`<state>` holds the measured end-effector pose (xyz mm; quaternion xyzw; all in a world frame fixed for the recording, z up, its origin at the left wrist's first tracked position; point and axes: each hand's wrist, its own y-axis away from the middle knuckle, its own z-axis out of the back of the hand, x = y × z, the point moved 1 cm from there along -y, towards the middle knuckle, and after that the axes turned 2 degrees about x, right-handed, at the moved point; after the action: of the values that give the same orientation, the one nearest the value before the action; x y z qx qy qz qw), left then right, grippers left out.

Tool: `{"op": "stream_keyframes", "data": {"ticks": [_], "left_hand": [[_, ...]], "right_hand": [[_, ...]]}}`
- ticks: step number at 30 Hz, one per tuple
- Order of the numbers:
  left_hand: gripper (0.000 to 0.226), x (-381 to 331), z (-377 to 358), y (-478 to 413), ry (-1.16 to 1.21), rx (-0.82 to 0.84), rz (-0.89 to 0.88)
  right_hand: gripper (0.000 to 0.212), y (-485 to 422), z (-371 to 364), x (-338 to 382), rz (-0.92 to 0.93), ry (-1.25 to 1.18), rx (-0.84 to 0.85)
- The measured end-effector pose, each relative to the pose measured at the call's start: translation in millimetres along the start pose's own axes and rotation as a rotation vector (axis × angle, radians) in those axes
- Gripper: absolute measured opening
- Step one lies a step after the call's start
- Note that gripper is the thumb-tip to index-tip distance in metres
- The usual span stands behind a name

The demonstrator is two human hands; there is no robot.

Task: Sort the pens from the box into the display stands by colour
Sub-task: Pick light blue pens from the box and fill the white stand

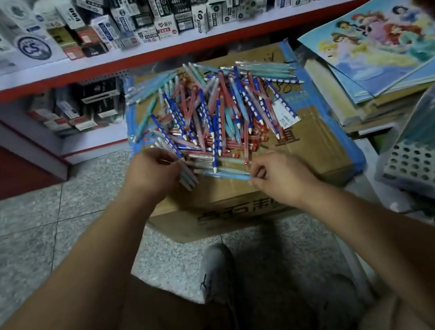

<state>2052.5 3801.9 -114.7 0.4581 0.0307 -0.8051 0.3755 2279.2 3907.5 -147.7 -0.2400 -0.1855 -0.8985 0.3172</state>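
A red-edged shop shelf (pixel 133 56) runs across the back, crammed with small printed cartons of stationery. Below it lies a floor (pixel 32 226) of speckled grey stone tiles. A brown cardboard box (pixel 320 146), taped in blue along its edges, stands on the floor and serves as the work surface, probably because it sits within easy reach of the seated person.

To the right a stack of glossy princess picture books (pixel 381 48) leans on other flat books. Nearer, a pale perforated display stand (pixel 429 171) shows rows of round holes, likely meant to take the sorted pens upright.

The pens (pixel 217 106) lie in a loose heap on the box top: slim plastic barrels in dark blue with white dots, red, and pale teal, crossing at all angles. None is seen going into the stand yet, so sorting looks early.

The left hand (pixel 151 173) curls round a small bundle of pale pens (pixel 188 177), seemingly gathering one colour. The right hand (pixel 279 177) pinches the near end of a light blue pen (pixel 229 174) at the heap's edge, probably to add it.
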Motion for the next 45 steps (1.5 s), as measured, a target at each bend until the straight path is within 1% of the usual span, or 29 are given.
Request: {"op": "stream_keyframes", "data": {"ticks": [3, 6, 11, 16, 19, 22, 24, 25, 27, 31, 34, 35, 36, 38, 40, 42, 44, 45], "left_hand": [[0.005, 2, -6, 8, -0.074, 0.057, 0.006], [0.003, -2, -14, 16, -0.081, 0.09, -0.009], [0.005, -4, -21, 18, -0.088, 0.083, -0.004], [0.008, -8, -28, 24, -0.061, 0.076, 0.019], [0.014, -17, -33, 38, 0.111, 0.164, 0.079], [0.014, -20, -37, 58, 0.428, 0.359, 0.183], [0.022, -15, -36, 64, 0.653, 0.437, 0.189], [0.024, -14, -33, 64, 0.74, 0.435, 0.192], [0.018, -13, -24, 60, 0.87, 0.415, 0.178], [0.019, -9, -3, 55, 1.022, 0.374, 0.133], [0.027, 10, 12, 51, 1.033, 0.239, 0.158], [0.03, 19, 18, 49, 1.012, 0.185, 0.177], [0.03, 31, 25, 46, 0.982, 0.135, 0.202], [0.024, 53, 38, 41, 0.938, 0.058, 0.269], [0.022, 69, 47, 37, 0.933, 0.023, 0.319], [0.016, 76, 49, 34, 0.928, 0.025, 0.331], [0.012, 78, 46, 32, 0.908, 0.047, 0.322], [0.014, 78, 44, 31, 0.899, 0.056, 0.318]], "right_hand": [[0.01, 2, 8, 0, -0.015, -0.011, 0.007], [0.012, 6, 18, -2, -0.053, -0.1, -0.006], [0.013, 16, 37, -10, -0.126, -0.304, 0.008], [0.012, 26, 54, -12, -0.164, -0.4, 0.069], [0.012, 31, 60, -5, -0.195, -0.521, 0.074], [0.009, 33, 54, 12, -0.2, -0.702, 0.045], [0.009, 32, 42, 30, -0.186, -0.779, 0.069], [0.009, 31, 34, 40, -0.18, -0.798, 0.085], [0.01, 27, 16, 57, -0.16, -0.819, 0.106], [0.014, 12, -13, 84, -0.115, -0.828, 0.125], [0.015, -1, -28, 101, -0.081, -0.785, 0.123], [0.013, -6, -32, 103, -0.049, -0.705, 0.092], [0.011, -12, -36, 105, -0.007, -0.576, 0.05], [0.01, -22, -43, 106, 0.074, -0.297, -0.016], [0.016, -31, -50, 111, 0.128, -0.143, -0.048], [0.023, -40, -59, 117, 0.162, -0.027, -0.072], [0.027, -47, -66, 123, 0.152, 0.089, -0.078], [0.027, -49, -68, 125, 0.138, 0.139, -0.082]]}}
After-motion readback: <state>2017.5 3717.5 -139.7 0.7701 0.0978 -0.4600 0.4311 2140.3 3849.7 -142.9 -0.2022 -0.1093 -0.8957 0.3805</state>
